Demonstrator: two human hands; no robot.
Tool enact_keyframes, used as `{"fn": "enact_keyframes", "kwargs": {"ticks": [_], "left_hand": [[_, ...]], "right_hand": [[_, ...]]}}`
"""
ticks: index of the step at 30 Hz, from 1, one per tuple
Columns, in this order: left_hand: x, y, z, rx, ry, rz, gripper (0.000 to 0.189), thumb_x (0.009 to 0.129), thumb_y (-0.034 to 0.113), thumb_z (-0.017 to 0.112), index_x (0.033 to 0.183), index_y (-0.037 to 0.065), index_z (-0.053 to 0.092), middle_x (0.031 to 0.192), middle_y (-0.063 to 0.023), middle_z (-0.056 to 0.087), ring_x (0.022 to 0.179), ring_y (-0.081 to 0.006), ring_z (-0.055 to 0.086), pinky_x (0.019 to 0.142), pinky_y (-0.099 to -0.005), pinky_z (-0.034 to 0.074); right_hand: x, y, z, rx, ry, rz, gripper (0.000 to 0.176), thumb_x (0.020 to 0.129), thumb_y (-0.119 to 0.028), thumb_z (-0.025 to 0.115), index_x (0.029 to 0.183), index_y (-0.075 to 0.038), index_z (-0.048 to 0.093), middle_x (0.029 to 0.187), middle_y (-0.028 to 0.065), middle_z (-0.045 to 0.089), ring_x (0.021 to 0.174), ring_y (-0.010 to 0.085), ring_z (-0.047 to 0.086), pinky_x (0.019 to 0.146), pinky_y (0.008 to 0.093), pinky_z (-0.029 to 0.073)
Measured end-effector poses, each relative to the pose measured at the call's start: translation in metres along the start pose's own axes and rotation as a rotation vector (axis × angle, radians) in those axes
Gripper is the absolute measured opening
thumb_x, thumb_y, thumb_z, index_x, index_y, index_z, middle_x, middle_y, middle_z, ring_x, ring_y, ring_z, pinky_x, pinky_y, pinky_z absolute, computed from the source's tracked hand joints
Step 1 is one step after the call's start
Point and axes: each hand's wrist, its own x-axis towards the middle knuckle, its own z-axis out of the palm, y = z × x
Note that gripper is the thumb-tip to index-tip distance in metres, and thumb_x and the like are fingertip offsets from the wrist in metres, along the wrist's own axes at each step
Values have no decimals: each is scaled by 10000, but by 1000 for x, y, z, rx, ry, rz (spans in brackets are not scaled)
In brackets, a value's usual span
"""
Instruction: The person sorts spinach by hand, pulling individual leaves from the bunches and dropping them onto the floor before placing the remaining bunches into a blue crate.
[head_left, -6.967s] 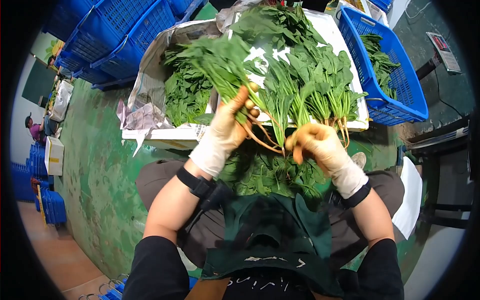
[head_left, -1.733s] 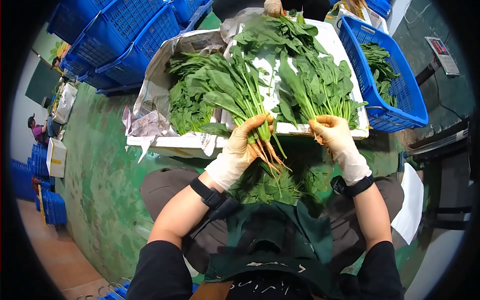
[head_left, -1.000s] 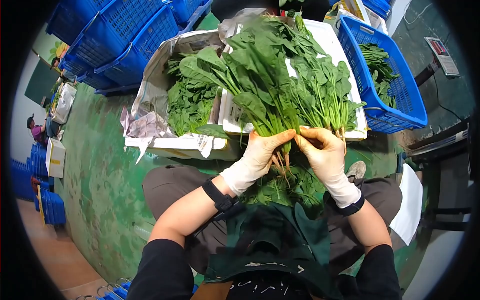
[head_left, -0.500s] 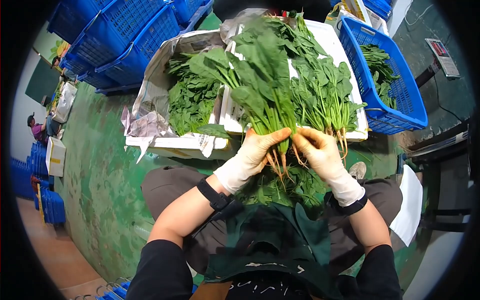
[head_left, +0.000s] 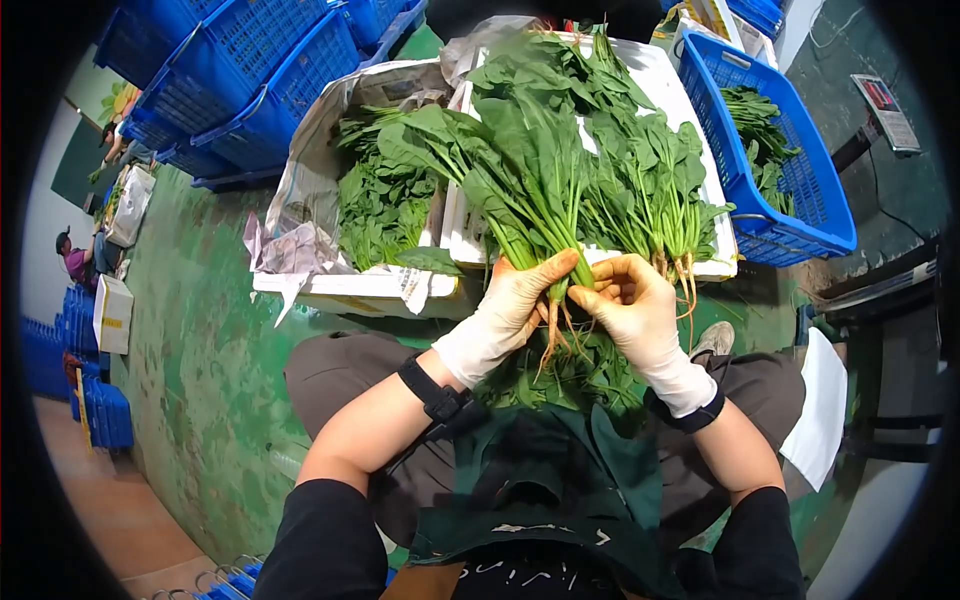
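Note:
A bunch of leafy greens (head_left: 530, 180) with pinkish roots is in my gloved left hand (head_left: 508, 308), whose fingers wrap round the stems just above the roots. My right hand (head_left: 636, 308), gloved too, pinches the stems at the bunch's right side, thumb near the roots. Behind it, more greens (head_left: 655, 185) lie on a white foam box lid (head_left: 650, 75). To the left, a paper-lined foam box (head_left: 345, 293) holds loose greens (head_left: 385, 195). Below my hands, more leaves (head_left: 570, 375) lie over my lap.
At the right, a blue basket (head_left: 735, 165) holds greens. Blue crates (head_left: 235, 75) are stacked at the upper left. A digital scale display (head_left: 885, 112) stands at the far right. A person (head_left: 78, 258) sits at the far left beside a white box (head_left: 112, 313).
The bunch has come down slightly, its leaves resting lower and farther left. My right fingers have curled more and shifted along the stems.

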Motion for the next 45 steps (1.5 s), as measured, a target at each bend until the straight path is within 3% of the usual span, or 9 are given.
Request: {"fn": "enact_keyframes", "kwargs": {"ticks": [2,14,23,25,28,33,39,43,45], "left_hand": [[2,0,-8,28,-7,2,356,797,117,673,1095,16,506,994,-70,593,874,-167,602,751,-280,523],[-5,3,15,9,-33,-35,271,794,91,662,1013,-12,540,856,-95,622,681,-175,626,551,-289,542],[4,8,-19,-301,-96,-170,274,836,83,594,1086,1,516,964,-114,618,858,-205,621,767,-314,531],[5,16,-22,-311,-149,-166,284,834,76,596,1094,1,509,963,-118,620,866,-206,622,750,-326,539],[2,30,-9,89,-28,-94,316,803,40,627,1090,-5,504,921,-81,615,865,-206,623,708,-349,551],[3,-10,5,590,37,350,609,684,106,743,1186,15,408,978,-74,616,864,-181,614,780,-305,489],[-21,-35,18,1665,-50,630,589,710,126,643,1218,-46,400,1058,-204,573,868,-347,595,745,-389,492],[-32,-26,32,1696,-113,634,608,714,175,664,1218,-47,407,1071,-208,562,880,-334,591,749,-379,490],[-38,-16,42,1569,-211,326,749,721,223,698,1310,-31,312,1124,-238,532,1022,-361,544,844,-351,459]], "right_hand": [[4,-1,-5,534,-136,434,218,705,-85,752,838,10,608,777,25,603,630,59,540,588,199,456],[1,7,-9,568,-172,466,207,754,-113,723,864,22,613,799,58,628,682,96,591,629,223,497],[-8,15,-3,1022,-107,617,203,836,-140,634,938,25,573,811,78,622,655,136,609,605,248,508],[-1,9,-20,626,-527,657,263,819,-186,649,937,38,581,770,75,628,630,129,603,566,242,488],[8,-6,-26,111,-485,563,350,768,-252,706,932,42,610,750,58,627,642,104,592,567,227,473],[-2,5,2,521,-146,234,707,731,-239,742,1258,33,355,1159,152,493,1037,177,507,876,310,436],[-11,3,9,829,-112,656,446,710,-289,766,1023,-29,584,960,49,602,888,118,546,784,258,432],[-13,18,3,1025,-77,608,355,756,-194,713,1031,-16,577,959,67,608,839,148,583,750,276,472],[-13,20,-5,1059,-51,615,309,778,-148,681,1024,2,571,966,83,612,826,179,608,752,301,497]]}}
